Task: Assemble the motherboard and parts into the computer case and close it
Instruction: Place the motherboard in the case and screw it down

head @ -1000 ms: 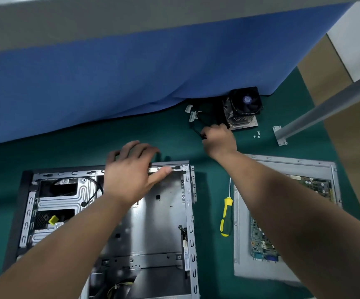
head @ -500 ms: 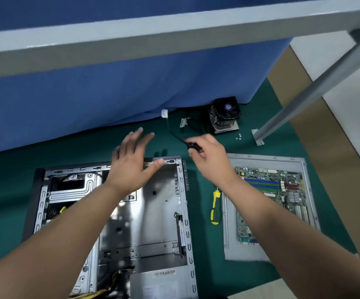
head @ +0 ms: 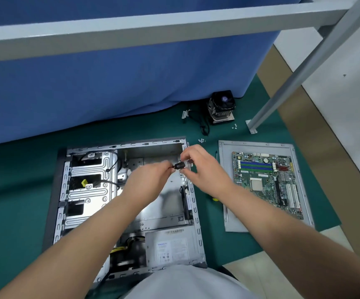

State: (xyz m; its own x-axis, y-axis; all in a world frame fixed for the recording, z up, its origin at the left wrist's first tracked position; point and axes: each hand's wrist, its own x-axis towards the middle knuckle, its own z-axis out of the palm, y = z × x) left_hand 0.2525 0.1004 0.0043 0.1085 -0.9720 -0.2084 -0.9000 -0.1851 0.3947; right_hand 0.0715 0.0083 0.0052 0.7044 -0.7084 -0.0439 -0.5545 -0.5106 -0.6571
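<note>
The open computer case lies flat on the green mat, its motherboard bay bare. Over its far right corner both hands meet on a small black part with a pale end. My left hand pinches its left end. My right hand pinches its right end with curled fingers. The green motherboard rests on the grey side panel to the right of the case. The CPU cooler stands at the back by the blue cloth.
A yellow-handled screwdriver lies between case and panel, mostly hidden by my right arm. Loose screws and black cables lie near the cooler. A grey frame leg slants down to a foot plate at the back right.
My right hand has carried the small black part from near the cooler to above the case corner. My left hand left the case's top rail and now pinches the part too.
</note>
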